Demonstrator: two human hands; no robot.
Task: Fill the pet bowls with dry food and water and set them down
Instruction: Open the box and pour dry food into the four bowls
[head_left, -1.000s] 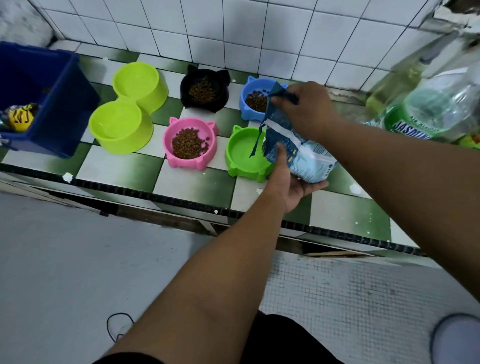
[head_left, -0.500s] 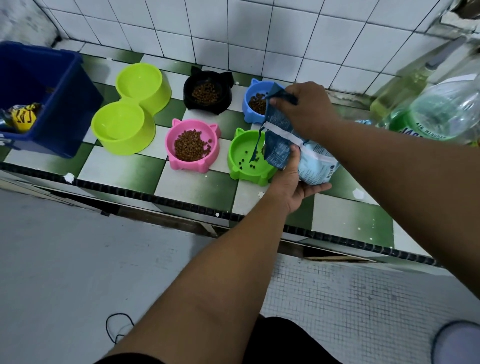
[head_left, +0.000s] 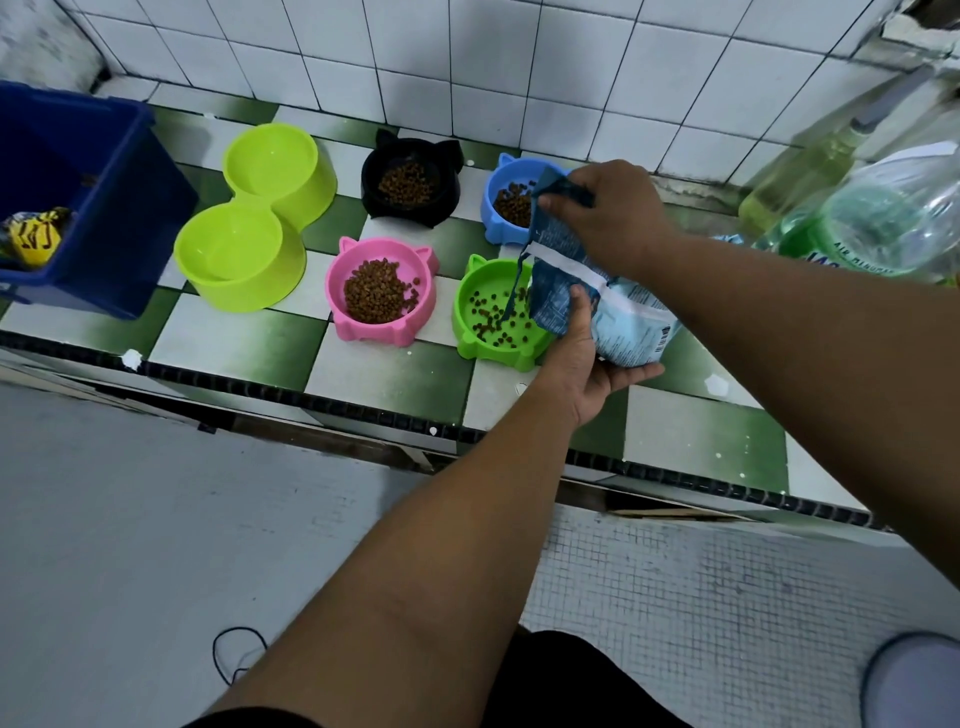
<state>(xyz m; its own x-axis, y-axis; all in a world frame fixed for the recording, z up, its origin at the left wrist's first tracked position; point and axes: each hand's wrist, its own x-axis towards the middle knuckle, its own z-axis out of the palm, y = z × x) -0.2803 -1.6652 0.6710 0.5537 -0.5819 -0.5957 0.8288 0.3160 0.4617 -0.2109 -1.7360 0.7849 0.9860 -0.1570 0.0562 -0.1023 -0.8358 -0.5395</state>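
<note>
The counter (head_left: 395, 374) runs left to right in front of me, with all the bowls on it. At its far left is a blue bin (head_left: 135, 234), and at the far right are clear bottles (head_left: 883, 218), close behind my right forearm. Next to the bin stands the yellow-green double bowl (head_left: 244, 291), both cups without food; I cannot tell whether they hold water.

Both hands are clamped on the food bag (head_left: 628, 322). My left hand (head_left: 587, 364) cups it from below with the thumb pressed up its face, and my right hand (head_left: 613, 213) pinches the top corner. The bag stands nearly on end and leans left, its long axis running from my left palm up and back to my right hand. Its torn mouth faces the green bowl (head_left: 488, 356), which lies just left of both hands. My left hand is the nearer one, almost at the rim.

The pour depends on that mouth staying over the green bowl. A torn strip of the bag dangles into it. The blue bowl (head_left: 498, 234) sits just behind, partly hidden by the bag's top corner, and the pink bowl (head_left: 363, 330) sits just beside on the left. Both hold food, as does the black bowl (head_left: 410, 213) behind the pink one, so I judge stray pieces could land there.

The kibble (head_left: 493, 322) in the green bowl is only a thin scatter. I judge this bowl is barely started.
</note>
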